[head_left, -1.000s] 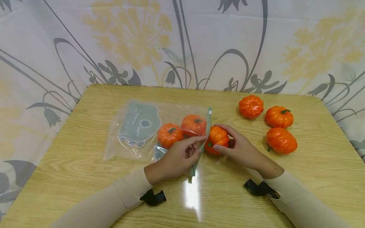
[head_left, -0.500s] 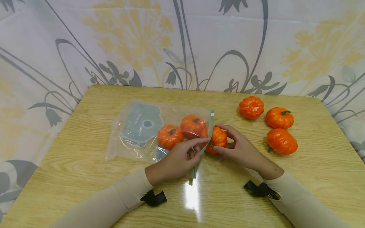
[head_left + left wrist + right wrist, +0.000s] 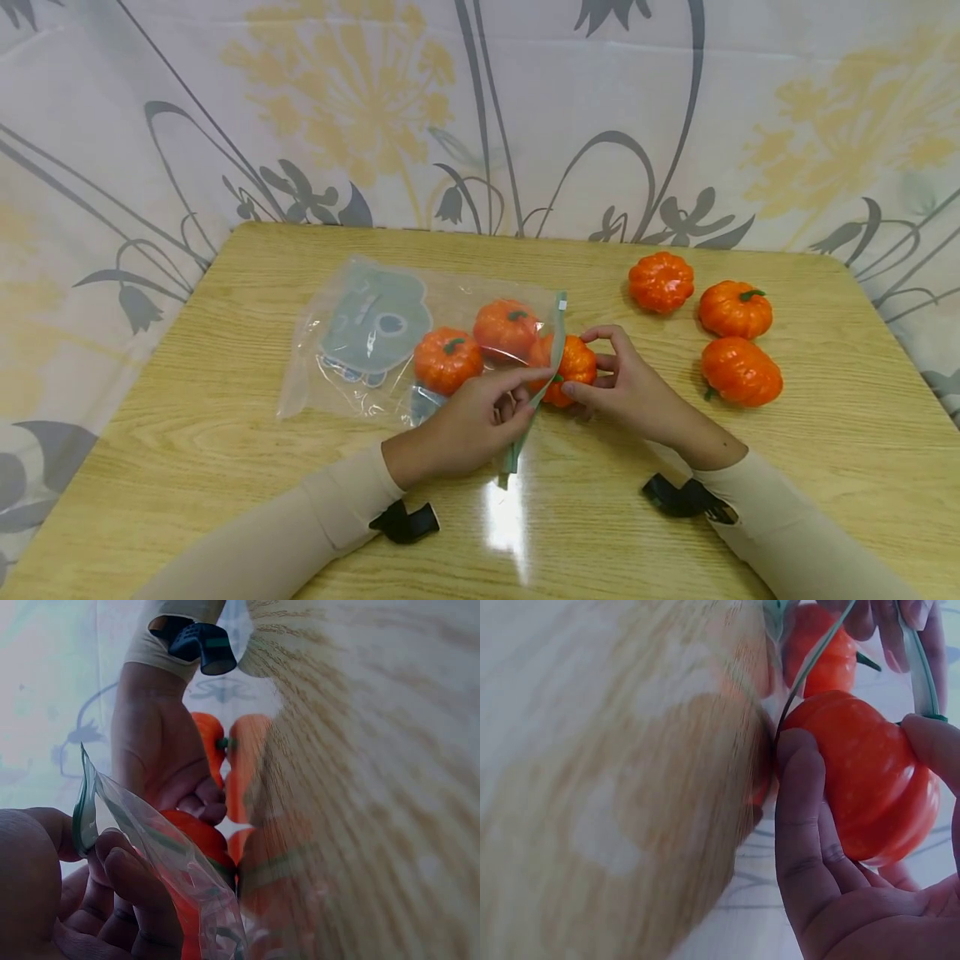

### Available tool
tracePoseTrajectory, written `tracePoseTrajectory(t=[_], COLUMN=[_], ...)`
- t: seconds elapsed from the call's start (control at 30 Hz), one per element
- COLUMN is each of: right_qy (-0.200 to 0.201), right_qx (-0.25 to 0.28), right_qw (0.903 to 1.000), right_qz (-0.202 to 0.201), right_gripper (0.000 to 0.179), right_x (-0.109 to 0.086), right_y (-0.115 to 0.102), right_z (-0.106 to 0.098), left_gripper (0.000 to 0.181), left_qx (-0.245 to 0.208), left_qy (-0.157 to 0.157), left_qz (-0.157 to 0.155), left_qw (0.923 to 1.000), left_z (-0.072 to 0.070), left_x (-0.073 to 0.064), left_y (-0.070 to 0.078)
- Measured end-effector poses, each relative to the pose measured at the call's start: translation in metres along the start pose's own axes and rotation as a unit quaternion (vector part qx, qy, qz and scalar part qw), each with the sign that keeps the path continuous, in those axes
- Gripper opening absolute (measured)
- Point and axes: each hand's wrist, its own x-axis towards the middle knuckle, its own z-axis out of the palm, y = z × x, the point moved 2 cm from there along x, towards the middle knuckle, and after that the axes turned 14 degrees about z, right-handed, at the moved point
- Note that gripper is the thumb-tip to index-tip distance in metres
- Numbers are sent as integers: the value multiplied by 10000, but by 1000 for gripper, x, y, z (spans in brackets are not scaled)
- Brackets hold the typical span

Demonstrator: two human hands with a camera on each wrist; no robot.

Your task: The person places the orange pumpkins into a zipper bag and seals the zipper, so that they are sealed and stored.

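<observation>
A clear zip bag (image 3: 450, 292) with a pale green cartoon print lies flat, its green-edged mouth toward the right. Two small orange toy pumpkins (image 3: 447, 360) are inside it. My left hand (image 3: 465, 425) pinches the edge of the mouth between thumb and finger, as the left wrist view shows at the green strip (image 3: 84, 817). A third pumpkin (image 3: 577, 362) sits partly inside the mouth. My right hand (image 3: 637, 396) holds it from the right, and in the right wrist view thumb and fingers lie around this pumpkin (image 3: 862, 776).
Three more pumpkins stand at the right: one at the back (image 3: 661, 283), one with its green stem up (image 3: 735, 309) and one on its side (image 3: 741, 372). The wooden table (image 3: 600, 533) ends at a flower-patterned cloth (image 3: 540, 108) behind.
The held pumpkin has come slightly further under the bag's edge, as the mouth has shifted a little right over it. The right fingers are spread wider on the pumpkin.
</observation>
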Motion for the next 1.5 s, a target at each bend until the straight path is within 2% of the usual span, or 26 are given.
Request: tracePoseTrajectory(t=[0.27,0.67,0.9,1.27,1.5], right_qy=[22,-83,53,281,291], right_qx=[14,-154,-14,-390,-530], right_qw=[9998,9996,9997,9986,9979], right_qz=[-187,-209,-221,-240,-237], right_gripper=[66,74,68,67,68], right_x=[0,-2,-1,-2,-1], right_y=[-1,-2,-1,0,0], right_z=[-4,-4,-3,-4,-3], left_gripper=[45,45,44,44,44], left_qx=[14,85,107,79,58], left_qy=[-48,-88,-109,-84,-93], left_qz=[-41,-76,-19,-62,-63], left_qw=[10000,9999,9999,9999,9999], left_z=[0,-1,-1,1,1], left_x=[1,1,1,0,-1], left_y=[0,1,0,-1,-2])
